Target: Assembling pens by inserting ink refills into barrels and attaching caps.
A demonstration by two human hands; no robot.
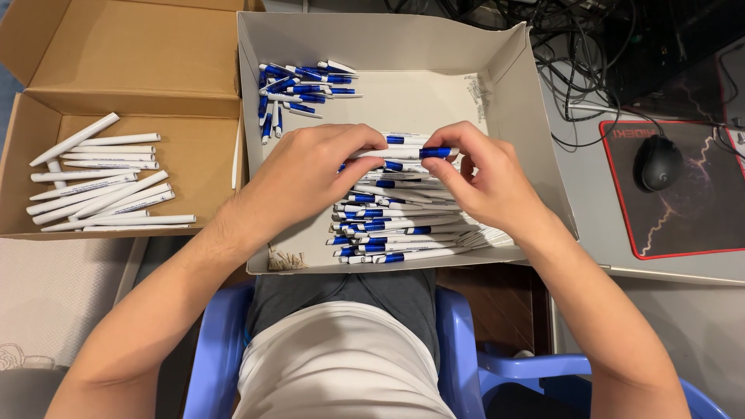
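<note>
Two hands over the white box (512, 85), left hand (299, 174) and right hand (485, 178) each pinching an end of one blue-and-white pen (407, 153) in their fingers, just above the pen stack (396, 225) inside that box, brown carton (116, 70) of white barrels left of it.

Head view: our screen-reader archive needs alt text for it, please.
Both hands, left hand and right hand, hold one white and blue pen between them over a stack of pens in a grey box. A brown cardboard box of white pen barrels sits to the left; a black mouse to the right.
</note>
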